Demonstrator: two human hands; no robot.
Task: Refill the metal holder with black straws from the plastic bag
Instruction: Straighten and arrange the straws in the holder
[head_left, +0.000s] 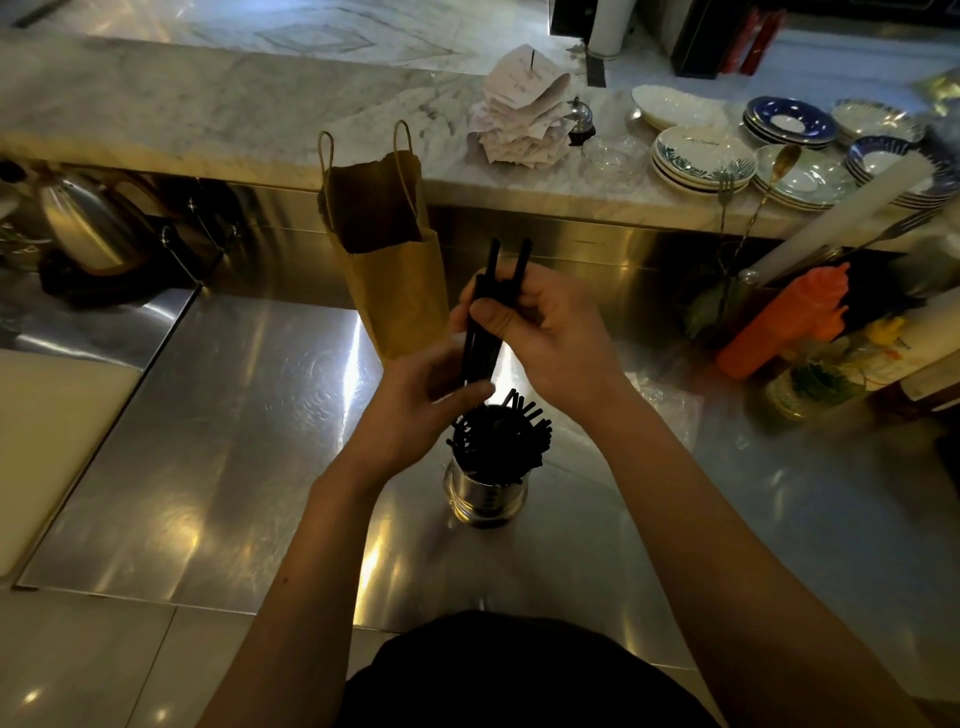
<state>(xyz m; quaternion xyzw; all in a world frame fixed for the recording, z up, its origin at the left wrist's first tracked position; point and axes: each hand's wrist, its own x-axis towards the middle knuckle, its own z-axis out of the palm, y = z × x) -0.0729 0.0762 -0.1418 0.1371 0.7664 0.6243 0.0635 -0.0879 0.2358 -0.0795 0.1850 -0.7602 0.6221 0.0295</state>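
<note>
Dark shirt (519, 675) lowest | left hand (421, 400), right hand (545, 338): both hands grip upright black straws (488, 280) | metal holder (488, 499) beneath, bristling full

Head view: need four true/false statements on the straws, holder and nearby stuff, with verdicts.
1. The left hand and right hand grip a bundle of black straws above the metal holder. True.
2. The metal holder is empty. False: it already holds loose black straws.
3. A brown paper bag stands behind the hands. True.
4. The orange squeeze bottle is left of the holder. False: it stands to the right.
</note>
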